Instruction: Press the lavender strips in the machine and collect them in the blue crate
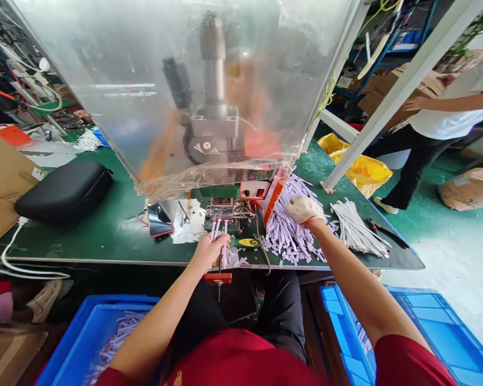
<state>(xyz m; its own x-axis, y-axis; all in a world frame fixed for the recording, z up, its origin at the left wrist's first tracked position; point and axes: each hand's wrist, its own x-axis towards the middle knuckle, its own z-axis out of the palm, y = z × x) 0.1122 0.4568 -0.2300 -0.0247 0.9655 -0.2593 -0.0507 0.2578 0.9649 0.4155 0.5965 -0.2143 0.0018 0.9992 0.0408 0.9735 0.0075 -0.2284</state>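
Note:
My bare left hand (211,252) is closed on thin pale-purple strips (216,229), just in front of the small metal fixture (222,206) of a press machine. My right hand (304,210), in a white knitted glove, rests on a large heap of pale-purple strips (287,236) right of the machine. Its fingers are partly hidden, so I cannot see whether it grips any strips. A yellow-and-green handled tool (247,243) lies between the hands. Behind a hazy clear plastic guard (153,80) stands the press column (216,80).
A bundle of white strips (358,228) and dark pliers (388,234) lie at right. At left are a phone (160,221) and a black case (64,190). Blue bins (78,327) flank my legs. A white post (402,96) rises at right; beyond it stands a person (438,123).

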